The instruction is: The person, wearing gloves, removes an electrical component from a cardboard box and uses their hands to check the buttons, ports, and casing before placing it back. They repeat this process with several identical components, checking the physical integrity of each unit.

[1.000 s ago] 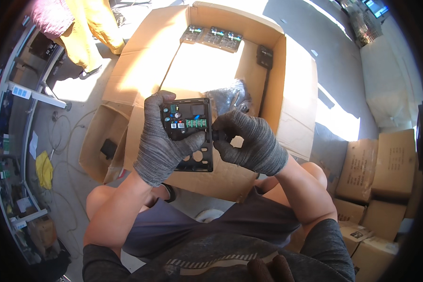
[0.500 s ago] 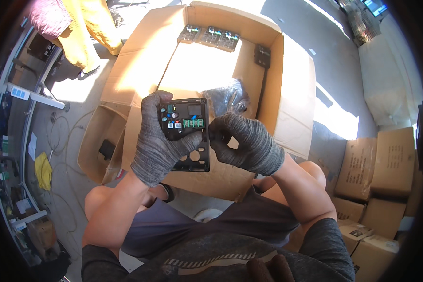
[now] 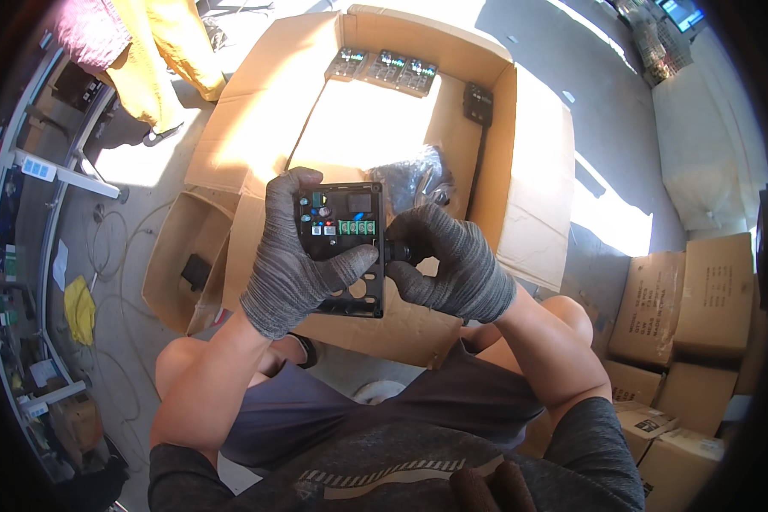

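My left hand is gripping a black box.
My right hand is pinching a dark piece at its edge.

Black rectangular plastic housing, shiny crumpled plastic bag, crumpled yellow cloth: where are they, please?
Black rectangular plastic housing (image 3: 339,211): head view, upper inside.
Shiny crumpled plastic bag (image 3: 415,181): head view, middle of its crinkled surface.
Crumpled yellow cloth (image 3: 79,309): head view, its middle.

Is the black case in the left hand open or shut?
Open: the black case in the left hand has no cover on its upward face; green terminals show inside.
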The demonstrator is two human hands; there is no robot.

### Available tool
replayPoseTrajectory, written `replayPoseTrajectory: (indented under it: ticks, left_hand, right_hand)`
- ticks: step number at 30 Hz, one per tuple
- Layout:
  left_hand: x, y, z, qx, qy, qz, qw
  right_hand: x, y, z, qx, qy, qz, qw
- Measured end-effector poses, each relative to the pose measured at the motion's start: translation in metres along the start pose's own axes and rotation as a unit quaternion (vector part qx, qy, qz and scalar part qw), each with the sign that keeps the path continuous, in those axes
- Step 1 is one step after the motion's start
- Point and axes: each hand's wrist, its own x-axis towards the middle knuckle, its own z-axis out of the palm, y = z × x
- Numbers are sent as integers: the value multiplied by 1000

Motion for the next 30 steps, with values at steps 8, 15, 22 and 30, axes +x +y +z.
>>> replayPoseTrajectory:
  ticks: [8,15,22,30]
  left_hand:
    - [-1,-2,-1,95,-23,15,995]
    - [-1,-6,-1,84,-17,38,996]
    - [-2,2,2,122,-10,41,992]
    - [-2,-4,0,151,-9,73,986]
  right_hand:
    - [0,0,-5,-142,-74,98,982]
    - [3,-5,-12,-63,-14,25,998]
    - [2,-11,-12,-177,-72,17,982]
    - [1,-4,-7,-129,-30,21,991]
